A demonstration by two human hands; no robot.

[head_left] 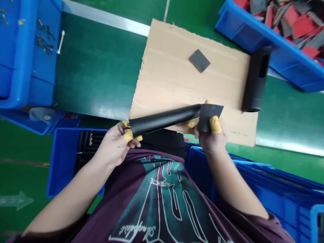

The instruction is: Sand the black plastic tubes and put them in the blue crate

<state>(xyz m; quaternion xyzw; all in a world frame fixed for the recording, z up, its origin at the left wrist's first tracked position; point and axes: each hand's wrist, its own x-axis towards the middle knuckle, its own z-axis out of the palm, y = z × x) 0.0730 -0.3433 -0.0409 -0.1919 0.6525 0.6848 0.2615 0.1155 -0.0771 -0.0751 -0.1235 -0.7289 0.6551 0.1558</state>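
A long black tube (164,118) is held level in front of my body, above the near edge of a cardboard sheet (169,67). My left hand (120,141), with yellow finger cots, is closed round the tube's left end. At its right end, my right hand (209,130), also in yellow finger cots, grips a dark grey square pad (209,114) that overlaps the tube. Part of the right fingers is hidden behind the pad and tube. A similar grey square pad (199,61) lies flat on the cardboard.
A shorter black hollow part (257,81) with a slot lies at the cardboard's right edge. Behind it stands a blue bin (253,37) full of red and grey pieces. Blue bins (45,67) flank the green table (98,67) on the left; more blue crates (278,189) stand at lower right.
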